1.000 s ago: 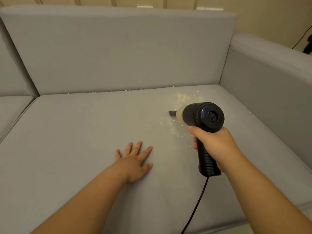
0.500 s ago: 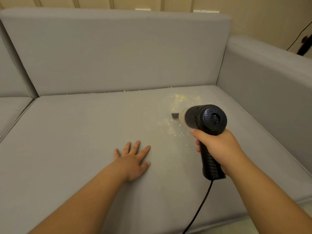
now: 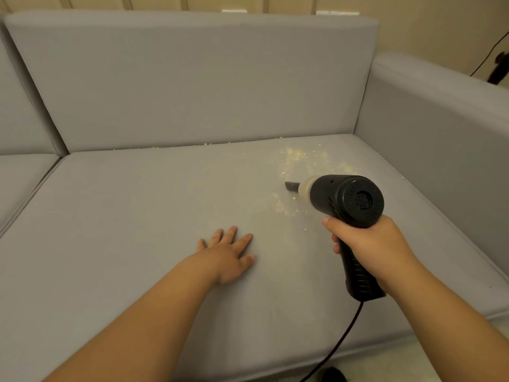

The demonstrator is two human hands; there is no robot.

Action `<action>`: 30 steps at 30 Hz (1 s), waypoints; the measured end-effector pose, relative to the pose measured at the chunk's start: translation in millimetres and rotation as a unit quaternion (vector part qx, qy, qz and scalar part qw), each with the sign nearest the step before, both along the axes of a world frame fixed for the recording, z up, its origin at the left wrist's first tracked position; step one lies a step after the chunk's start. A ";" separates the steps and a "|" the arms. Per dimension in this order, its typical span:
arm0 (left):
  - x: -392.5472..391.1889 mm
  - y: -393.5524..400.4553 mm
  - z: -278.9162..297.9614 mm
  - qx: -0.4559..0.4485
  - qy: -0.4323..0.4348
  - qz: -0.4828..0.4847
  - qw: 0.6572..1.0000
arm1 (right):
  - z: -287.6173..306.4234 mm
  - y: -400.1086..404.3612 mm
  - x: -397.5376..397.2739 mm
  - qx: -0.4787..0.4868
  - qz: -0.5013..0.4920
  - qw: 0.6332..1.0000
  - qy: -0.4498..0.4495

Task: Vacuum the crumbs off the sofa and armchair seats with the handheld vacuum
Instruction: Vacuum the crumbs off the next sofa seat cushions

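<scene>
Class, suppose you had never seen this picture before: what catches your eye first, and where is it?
First, the black handheld vacuum, gripped by the right hand, its nozzle pointing left over the grey sofa seat. Pale crumbs lie scattered behind and in front of the nozzle, near the right armrest. The left hand rests flat on the cushion.

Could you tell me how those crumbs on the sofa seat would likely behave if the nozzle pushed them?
The crumbs look tiny and loose, so they would probably scatter easily. Those along the back seam may lodge deeper if pushed.
</scene>
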State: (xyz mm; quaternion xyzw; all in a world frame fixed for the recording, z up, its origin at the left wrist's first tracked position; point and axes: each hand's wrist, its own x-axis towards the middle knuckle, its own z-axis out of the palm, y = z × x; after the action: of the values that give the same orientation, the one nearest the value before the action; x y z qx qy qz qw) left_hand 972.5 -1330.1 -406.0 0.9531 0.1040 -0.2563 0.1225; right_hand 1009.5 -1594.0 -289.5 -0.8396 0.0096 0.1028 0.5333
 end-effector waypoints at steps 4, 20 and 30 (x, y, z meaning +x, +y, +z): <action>3.4 -4.3 -4.7 0.011 -0.015 -0.023 1.000 | -5.4 -6.1 -1.0 0.017 0.022 0.999 0.031; 3.7 -5.4 -8.7 0.031 -0.022 -0.026 0.999 | -16.6 6.3 -15.9 0.037 0.120 0.991 0.052; -4.6 -5.9 -5.1 0.022 -0.020 -0.017 0.999 | -5.8 -14.3 -17.1 0.022 0.076 0.996 0.047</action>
State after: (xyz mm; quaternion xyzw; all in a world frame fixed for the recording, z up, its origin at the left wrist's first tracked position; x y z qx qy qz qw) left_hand 968.0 -1336.0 -411.1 0.9621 0.0912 -0.2371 0.0989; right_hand 992.4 -1608.3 -295.3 -0.8202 -0.0313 0.1823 0.5414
